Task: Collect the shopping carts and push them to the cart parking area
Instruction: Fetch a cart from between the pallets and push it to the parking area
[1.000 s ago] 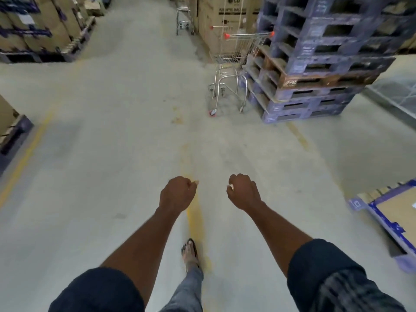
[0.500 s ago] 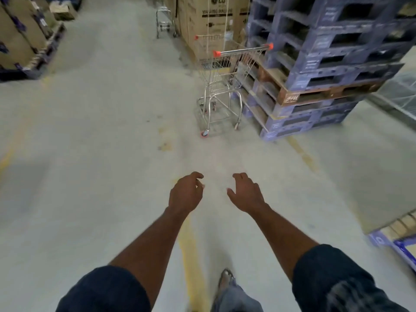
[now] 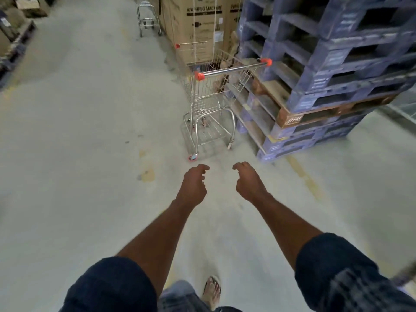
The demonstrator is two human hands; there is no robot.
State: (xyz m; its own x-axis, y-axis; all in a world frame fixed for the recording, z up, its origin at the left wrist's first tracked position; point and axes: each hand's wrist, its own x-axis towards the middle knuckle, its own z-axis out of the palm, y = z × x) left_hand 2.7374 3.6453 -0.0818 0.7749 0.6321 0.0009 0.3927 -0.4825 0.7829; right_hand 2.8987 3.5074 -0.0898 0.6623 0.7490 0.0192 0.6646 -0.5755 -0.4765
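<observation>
Blue pallets (image 3: 333, 70) are stacked at two o'clock. A wire shopping cart (image 3: 209, 113) stands just beside them, ahead at twelve o'clock. Its orange-capped handle (image 3: 231, 69) runs crosswise, left end nearer the person — so the left hand (image 3: 193, 185) looks slightly closer. It and the right hand (image 3: 251, 184) reach forward, fingers loosely curled, holding nothing, apart from the handle.

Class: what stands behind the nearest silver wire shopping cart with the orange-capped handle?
Behind the silver wire shopping cart stands a brown cardboard washing-machine box, with a second orange-capped cart handle in front of it. The rest of that second cart cannot be made out behind the near basket.
</observation>
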